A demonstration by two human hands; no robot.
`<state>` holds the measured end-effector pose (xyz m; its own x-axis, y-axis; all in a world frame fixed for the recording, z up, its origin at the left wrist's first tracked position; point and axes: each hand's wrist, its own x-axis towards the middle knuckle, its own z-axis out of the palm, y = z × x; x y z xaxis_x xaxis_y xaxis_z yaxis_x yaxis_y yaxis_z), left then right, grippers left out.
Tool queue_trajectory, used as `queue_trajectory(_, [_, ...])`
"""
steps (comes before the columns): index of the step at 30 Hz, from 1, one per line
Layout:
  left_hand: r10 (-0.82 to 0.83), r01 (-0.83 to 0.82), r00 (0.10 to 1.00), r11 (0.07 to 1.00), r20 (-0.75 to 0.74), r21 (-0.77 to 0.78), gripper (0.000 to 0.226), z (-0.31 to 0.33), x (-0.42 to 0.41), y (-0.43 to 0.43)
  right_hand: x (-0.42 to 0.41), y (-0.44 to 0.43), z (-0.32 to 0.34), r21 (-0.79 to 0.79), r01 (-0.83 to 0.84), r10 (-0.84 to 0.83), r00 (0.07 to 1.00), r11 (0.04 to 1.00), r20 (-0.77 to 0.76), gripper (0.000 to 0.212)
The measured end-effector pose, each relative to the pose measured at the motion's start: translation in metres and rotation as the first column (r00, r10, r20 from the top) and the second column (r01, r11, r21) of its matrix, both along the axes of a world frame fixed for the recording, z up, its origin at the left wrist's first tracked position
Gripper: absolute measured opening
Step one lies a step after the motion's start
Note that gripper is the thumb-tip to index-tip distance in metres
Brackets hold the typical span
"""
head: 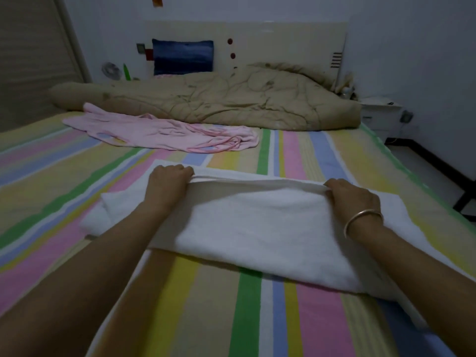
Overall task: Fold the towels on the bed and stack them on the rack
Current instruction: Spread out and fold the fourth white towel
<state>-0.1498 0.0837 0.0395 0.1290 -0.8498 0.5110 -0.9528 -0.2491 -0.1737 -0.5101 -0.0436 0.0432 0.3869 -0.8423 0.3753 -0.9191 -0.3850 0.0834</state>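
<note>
A white towel (257, 228) lies across the striped bed (219, 318) in front of me, with its near layer folded over. My left hand (167, 181) grips the folded edge at its left end. At the right end of that edge, my right hand (353, 197), with a gold bangle on the wrist, grips the same layer. The edge is stretched taut between both hands, a little above the towel's lower layer. A crumpled pink towel (164, 132) lies farther back on the bed. No rack is in view.
A rumpled tan quilt (219, 99) lies across the head of the bed, below a cream headboard (283, 42) and a blue pillow (183, 56). A white nightstand (381, 112) stands at the right. Floor shows beyond the bed's right edge.
</note>
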Motion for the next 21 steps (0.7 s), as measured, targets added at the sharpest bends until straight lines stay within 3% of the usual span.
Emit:
queue_trajectory(5, [0.009, -0.015, 0.999, 0.994, 0.050, 0.110, 0.016, -0.006, 0.019, -0.047, 0.008, -0.041, -0.015, -0.015, 0.045, -0.045, 0.999, 0.999, 0.021, 0.021])
queue_trajectory(10, [0.292, -0.312, 0.949, 0.920, 0.117, 0.236, 0.023, -0.024, 0.047, -0.051, 0.032, -0.052, -0.045, 0.095, 0.196, -0.177, 0.968, 0.976, -0.181, 0.029])
queue_trajectory(12, [0.375, -0.388, 0.922, 0.890, 0.099, 0.239, 0.024, -0.031, 0.066, -0.041, 0.047, -0.048, -0.051, 0.133, 0.235, -0.209, 0.960, 0.963, -0.187, 0.033])
queue_trajectory(15, [0.473, -0.478, 0.877, 0.837, 0.085, 0.267, 0.027, -0.034, 0.089, -0.030, 0.085, -0.039, -0.057, 0.140, 0.154, -0.137, 0.982, 0.978, -0.129, 0.035])
queue_trajectory(18, [0.517, -0.479, 0.852, 0.832, -0.078, 0.282, 0.025, -0.031, 0.112, -0.027, 0.133, -0.026, -0.059, 0.145, 0.023, -0.015, 0.998, 0.989, -0.054, 0.031])
queue_trajectory(21, [0.420, -0.318, 0.778, 0.905, -0.468, 0.282, 0.014, -0.032, 0.138, -0.030, 0.163, -0.023, -0.059, 0.154, -0.040, 0.042, 0.999, 0.987, -0.010, 0.028])
